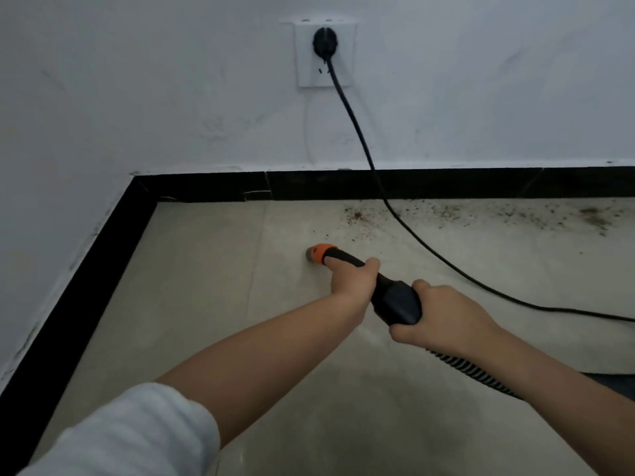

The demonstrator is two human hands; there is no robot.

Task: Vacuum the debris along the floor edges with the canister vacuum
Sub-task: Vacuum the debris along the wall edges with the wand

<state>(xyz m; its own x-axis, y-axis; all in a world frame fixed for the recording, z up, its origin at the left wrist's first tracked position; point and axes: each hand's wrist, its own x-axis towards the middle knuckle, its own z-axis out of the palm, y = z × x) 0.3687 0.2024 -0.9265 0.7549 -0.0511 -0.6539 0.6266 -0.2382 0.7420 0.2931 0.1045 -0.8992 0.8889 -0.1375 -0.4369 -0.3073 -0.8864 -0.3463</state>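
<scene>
i'm gripping the black vacuum handle with both hands: my left hand is wrapping the neck just behind the orange collar, forefinger lying along it, and my right hand is clamping the thick rear end where the ribbed hose is leaving. the nozzle tip is sitting on the floor tile, pointing left. debris is lying scattered along the black baseboard, beyond the nozzle. the power cord is hanging from the wall socket.
</scene>
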